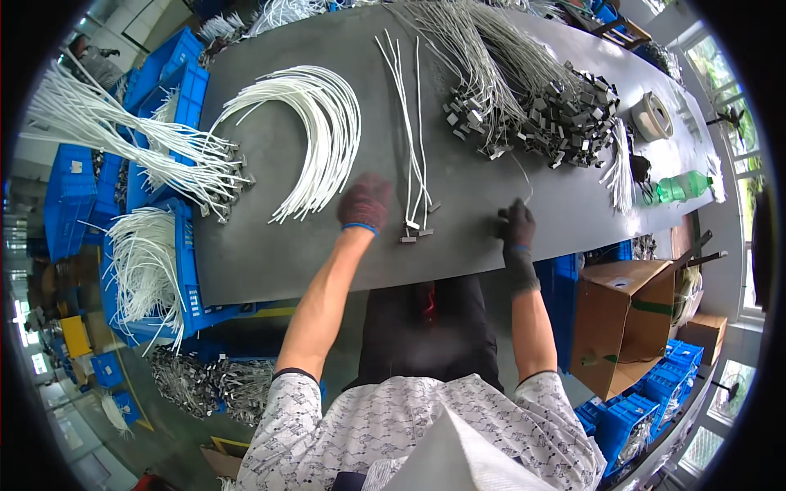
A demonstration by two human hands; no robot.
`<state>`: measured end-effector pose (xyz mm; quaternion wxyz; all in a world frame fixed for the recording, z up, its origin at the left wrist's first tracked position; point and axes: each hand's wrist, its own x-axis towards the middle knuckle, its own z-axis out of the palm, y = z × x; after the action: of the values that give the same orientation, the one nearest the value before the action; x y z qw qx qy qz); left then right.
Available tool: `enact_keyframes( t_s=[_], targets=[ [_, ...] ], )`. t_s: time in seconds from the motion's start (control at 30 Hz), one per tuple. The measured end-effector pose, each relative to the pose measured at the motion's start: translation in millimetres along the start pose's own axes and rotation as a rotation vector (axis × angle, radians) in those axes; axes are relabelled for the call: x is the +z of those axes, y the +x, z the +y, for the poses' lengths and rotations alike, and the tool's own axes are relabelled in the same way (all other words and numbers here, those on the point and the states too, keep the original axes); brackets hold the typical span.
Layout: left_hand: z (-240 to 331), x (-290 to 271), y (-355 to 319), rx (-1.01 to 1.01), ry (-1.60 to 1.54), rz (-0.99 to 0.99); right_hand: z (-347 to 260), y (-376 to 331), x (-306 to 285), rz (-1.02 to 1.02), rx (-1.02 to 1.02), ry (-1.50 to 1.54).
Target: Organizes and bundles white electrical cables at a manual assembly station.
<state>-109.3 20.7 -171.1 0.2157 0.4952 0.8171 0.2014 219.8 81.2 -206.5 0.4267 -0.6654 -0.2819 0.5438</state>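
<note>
My left hand point(366, 202), in a dark red knitted glove, is smeared by motion beside the lower end of a curved bundle of white cables point(332, 123); its fingers cannot be made out. To its right lie a few long white cables point(419, 155) with small metal connector ends point(409, 232) toward me. My right hand point(517, 225), in a dark grey glove, is over the table's near part. Its fingertips are closed on a thin grey cable point(525, 176) that runs up toward a large pile of grey cables with metal connectors point(565, 114).
White cables with connectors point(188, 155) overhang the grey table's point(270, 254) left edge, above blue crates point(190, 254). At the right are a tape roll point(652, 116), a green bottle point(684, 186) and a short white cable bundle point(621, 172). A cardboard box point(610, 323) stands below.
</note>
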Motion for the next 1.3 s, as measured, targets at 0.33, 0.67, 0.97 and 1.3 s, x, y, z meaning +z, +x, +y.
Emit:
enact_keyframes(
  t_s=[0.33,0.67,0.97,1.3],
  targets=[
    [-90.2,25.8,45.7,-0.100,0.436,0.143,102.8,-52.4,-207.9,0.413,-0.473,-0.569],
    [-92.2,37.7,41.2,0.044,0.473,0.186,180.3,-144.3,-346.1,-0.213,-0.357,-1.458],
    [-12.0,85.0,-70.6,-0.283,-1.404,-0.545,269.6,-156.5,-434.4,-0.414,-0.376,-1.310],
    [229.2,153.7,-141.8,-0.163,-1.612,-0.566,203.5,-118.4,-333.2,-0.353,-0.508,-1.194]
  ],
)
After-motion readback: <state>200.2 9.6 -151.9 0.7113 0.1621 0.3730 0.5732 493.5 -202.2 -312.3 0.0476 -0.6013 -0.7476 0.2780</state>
